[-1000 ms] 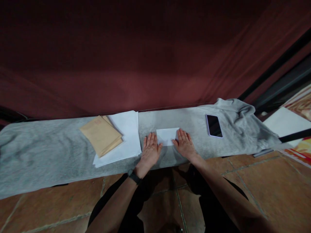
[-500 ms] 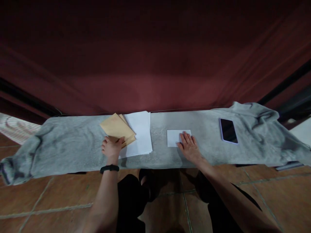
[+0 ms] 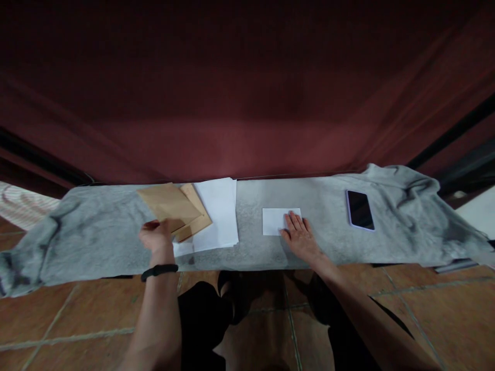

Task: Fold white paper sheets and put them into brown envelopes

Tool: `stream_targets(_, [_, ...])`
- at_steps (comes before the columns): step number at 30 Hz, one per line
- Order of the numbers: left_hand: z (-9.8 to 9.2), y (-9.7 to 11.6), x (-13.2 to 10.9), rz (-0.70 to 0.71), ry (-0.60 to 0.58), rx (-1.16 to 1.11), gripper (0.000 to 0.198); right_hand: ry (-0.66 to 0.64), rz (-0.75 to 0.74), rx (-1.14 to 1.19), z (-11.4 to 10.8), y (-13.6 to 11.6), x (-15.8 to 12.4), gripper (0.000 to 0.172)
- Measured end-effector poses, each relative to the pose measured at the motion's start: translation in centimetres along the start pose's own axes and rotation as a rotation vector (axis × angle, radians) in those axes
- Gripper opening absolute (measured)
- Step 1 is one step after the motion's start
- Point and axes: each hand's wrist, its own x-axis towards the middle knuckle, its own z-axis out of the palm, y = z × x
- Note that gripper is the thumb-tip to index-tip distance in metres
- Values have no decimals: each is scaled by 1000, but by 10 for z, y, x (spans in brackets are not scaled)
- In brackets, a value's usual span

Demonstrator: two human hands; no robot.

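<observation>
My left hand is closed on the lower edge of a brown paper envelope, which is lifted at a tilt over another brown envelope. That second envelope lies on a stack of white paper sheets. My right hand rests flat, fingers stretched out, on the right part of a small white rectangle of folded paper or card. Both the paper and the sheets lie on a grey cloth.
A phone with a lilac case lies on the cloth to the right. The cloth is bunched at both ends of the long narrow surface. A dark red upright panel stands right behind it. Tiled floor shows below.
My left hand has moved left and raised the top envelope off the other one, showing more of the envelope beneath. My right hand stays on the white paper.
</observation>
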Motion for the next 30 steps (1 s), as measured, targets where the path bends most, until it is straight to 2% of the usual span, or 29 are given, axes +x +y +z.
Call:
stream_targets(2, [-7,15,-8,-58,60,-180,27,-8,12,28,-2,2,2,59])
stream_targets(3, [-9,24,-15,-141,87,-457,29,-7,18,51,-3,3,3,58])
stream_targets(5, [-4,39,-35,-193,24,-587,27,10,26,132,-7,3,7,56])
stream_targets(7, [10,52,-62,-254,-142,-666,32,29,25,293,-10,0,12,56])
stream_targets(9, [33,62,-94,-323,-324,-708,35,12,57,559,-13,-7,16,58])
stream_targets(12, [66,70,-143,-390,-541,-748,32,-91,218,1053,-17,-22,23,66])
stream_targets(14, [80,72,-169,-459,-747,-828,34,-120,319,1326,-19,-31,27,73])
stream_targets(17, [88,73,-197,-451,-866,-835,37,-87,382,1591,-24,-38,33,74])
stream_targets(20, [91,70,-215,-448,-948,-833,40,-59,390,1672,-27,-35,38,58])
stream_targets(24, [96,64,-231,-572,-976,-843,37,-62,470,1669,-30,-25,39,40])
stream_targets(27, [97,64,-231,-724,-974,-865,24,-172,496,1793,-38,-18,39,32])
stream_targets(30, [95,70,-226,-837,-1005,-909,20,-312,456,1927,-51,-8,40,31])
